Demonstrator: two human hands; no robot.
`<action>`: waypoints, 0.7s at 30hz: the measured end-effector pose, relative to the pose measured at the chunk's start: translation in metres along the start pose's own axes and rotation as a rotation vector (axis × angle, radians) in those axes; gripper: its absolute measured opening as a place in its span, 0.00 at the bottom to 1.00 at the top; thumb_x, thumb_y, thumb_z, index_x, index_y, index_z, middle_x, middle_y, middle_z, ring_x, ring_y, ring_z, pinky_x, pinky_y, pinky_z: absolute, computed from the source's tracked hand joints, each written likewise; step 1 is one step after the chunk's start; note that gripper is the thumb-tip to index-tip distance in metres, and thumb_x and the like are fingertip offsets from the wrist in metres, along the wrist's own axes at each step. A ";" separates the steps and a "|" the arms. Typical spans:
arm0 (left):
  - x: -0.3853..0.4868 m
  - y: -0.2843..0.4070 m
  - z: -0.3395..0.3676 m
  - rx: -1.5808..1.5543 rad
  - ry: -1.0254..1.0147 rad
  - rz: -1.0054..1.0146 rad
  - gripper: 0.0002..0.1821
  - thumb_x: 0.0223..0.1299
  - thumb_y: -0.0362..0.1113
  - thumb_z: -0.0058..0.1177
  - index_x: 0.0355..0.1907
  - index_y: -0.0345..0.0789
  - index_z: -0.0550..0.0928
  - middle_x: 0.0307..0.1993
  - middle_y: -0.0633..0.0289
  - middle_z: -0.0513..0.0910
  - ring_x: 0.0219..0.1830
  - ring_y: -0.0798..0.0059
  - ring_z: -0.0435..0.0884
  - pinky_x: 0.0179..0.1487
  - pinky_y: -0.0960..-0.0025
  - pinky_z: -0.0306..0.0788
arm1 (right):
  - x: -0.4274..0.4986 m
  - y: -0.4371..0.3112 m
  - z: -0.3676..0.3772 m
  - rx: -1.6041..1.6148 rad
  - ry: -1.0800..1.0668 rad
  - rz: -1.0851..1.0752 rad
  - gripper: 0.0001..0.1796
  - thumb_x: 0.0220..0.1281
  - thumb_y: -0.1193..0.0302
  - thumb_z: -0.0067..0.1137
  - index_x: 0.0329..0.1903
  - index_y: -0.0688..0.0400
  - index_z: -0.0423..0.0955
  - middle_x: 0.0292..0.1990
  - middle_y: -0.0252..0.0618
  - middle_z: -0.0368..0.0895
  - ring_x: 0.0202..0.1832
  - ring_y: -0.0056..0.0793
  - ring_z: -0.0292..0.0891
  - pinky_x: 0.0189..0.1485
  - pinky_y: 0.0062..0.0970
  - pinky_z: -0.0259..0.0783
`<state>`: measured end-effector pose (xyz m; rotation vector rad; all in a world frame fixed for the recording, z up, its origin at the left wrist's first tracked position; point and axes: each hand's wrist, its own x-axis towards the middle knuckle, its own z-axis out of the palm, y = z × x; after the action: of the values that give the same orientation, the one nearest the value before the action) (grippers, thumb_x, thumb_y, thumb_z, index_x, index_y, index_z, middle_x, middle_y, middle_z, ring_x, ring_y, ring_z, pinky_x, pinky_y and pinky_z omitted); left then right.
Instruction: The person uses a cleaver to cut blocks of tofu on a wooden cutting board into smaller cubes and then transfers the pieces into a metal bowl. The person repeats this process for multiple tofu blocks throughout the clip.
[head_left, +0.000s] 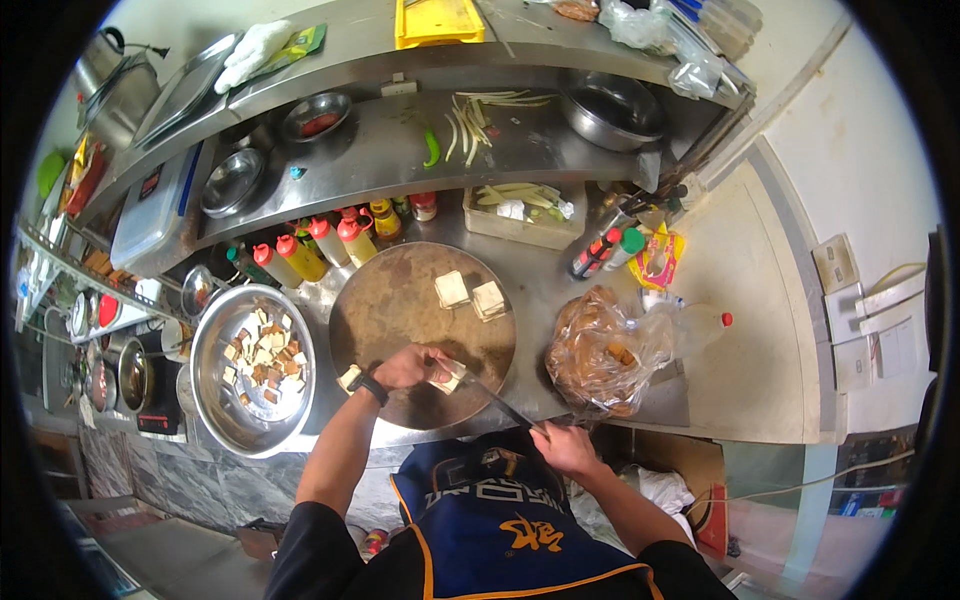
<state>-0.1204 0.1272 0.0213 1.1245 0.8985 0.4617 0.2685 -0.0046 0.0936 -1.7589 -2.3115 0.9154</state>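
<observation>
On a round wooden chopping board (390, 300), my left hand (405, 367) holds down a pale slab that looks like tofu (448, 382) with its fingertips. My right hand (568, 448) grips the handle of a knife (501, 403), whose blade reaches up to the slab's right side. Two stacks of pale square slabs, one stack (451, 289) beside another stack (489, 301), sit at the board's upper right. A further pale piece (349, 377) lies at the board's left edge, partly behind my wristwatch. Left of the board, a steel bowl (206, 375) contains cut cream-and-brown pieces (270, 356).
A clear plastic bag of brown food (600, 360) sits right of the board. Squeeze bottles (328, 241) stand behind it, beside a plastic tub of vegetable strips (525, 229). Sauce bottles (596, 255) are at the back right. Above runs a steel shelf (360, 161) with bowls and a green pepper (431, 148).
</observation>
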 end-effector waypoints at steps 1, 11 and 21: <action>0.000 0.003 0.000 0.057 -0.009 0.050 0.13 0.69 0.32 0.75 0.50 0.30 0.88 0.56 0.61 0.88 0.56 0.73 0.85 0.64 0.66 0.78 | -0.005 0.000 0.000 0.031 0.001 0.064 0.22 0.80 0.51 0.57 0.46 0.58 0.85 0.35 0.60 0.89 0.40 0.68 0.87 0.46 0.59 0.82; -0.015 0.055 0.017 1.092 -0.057 0.268 0.38 0.51 0.47 0.84 0.60 0.35 0.78 0.62 0.53 0.79 0.69 0.51 0.76 0.71 0.52 0.71 | -0.033 0.002 -0.002 0.223 -0.071 0.314 0.23 0.79 0.53 0.57 0.43 0.62 0.85 0.40 0.64 0.88 0.47 0.68 0.85 0.52 0.56 0.79; -0.002 0.046 0.021 1.388 -0.071 0.521 0.43 0.49 0.41 0.78 0.69 0.35 0.74 0.55 0.53 0.78 0.63 0.50 0.79 0.68 0.52 0.72 | -0.034 0.006 0.000 0.148 -0.063 0.238 0.20 0.81 0.55 0.56 0.48 0.61 0.84 0.41 0.61 0.89 0.47 0.67 0.85 0.52 0.56 0.80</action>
<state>-0.0992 0.1321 0.0674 2.6591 0.8155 0.1496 0.2848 -0.0346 0.1005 -1.9966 -2.0373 1.1611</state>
